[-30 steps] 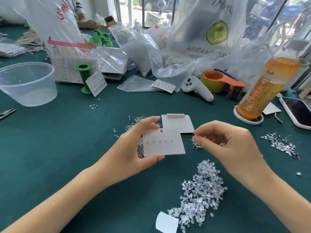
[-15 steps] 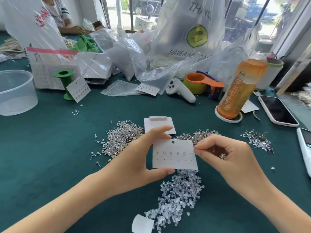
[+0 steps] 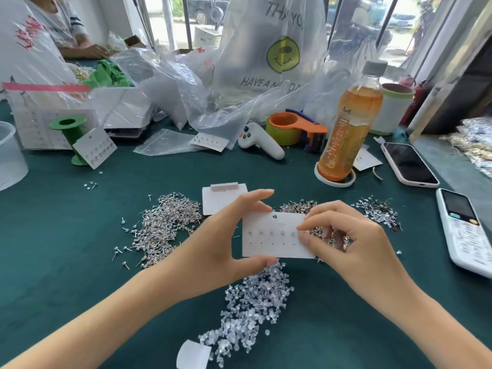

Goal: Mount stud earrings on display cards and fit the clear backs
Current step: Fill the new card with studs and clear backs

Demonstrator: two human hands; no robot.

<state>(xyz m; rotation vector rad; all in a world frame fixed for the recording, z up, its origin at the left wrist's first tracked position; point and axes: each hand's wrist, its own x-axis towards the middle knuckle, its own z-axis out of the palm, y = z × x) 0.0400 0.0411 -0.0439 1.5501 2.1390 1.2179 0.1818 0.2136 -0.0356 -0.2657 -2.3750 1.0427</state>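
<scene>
Head view: a heap of clear backs [image 3: 247, 312] lies on the green table [image 3: 66, 262], below both hands. Above it, the left hand [image 3: 223, 243] clamps the white display card [image 3: 274, 235] between thumb and fingers. The right hand [image 3: 354, 246] pinches the card's right edge, beside the row of mounted studs [image 3: 271, 232]. Loose stud earrings [image 3: 167, 225] are heaped left of the left fingers. Beyond stands an orange bottle [image 3: 346, 129].
</scene>
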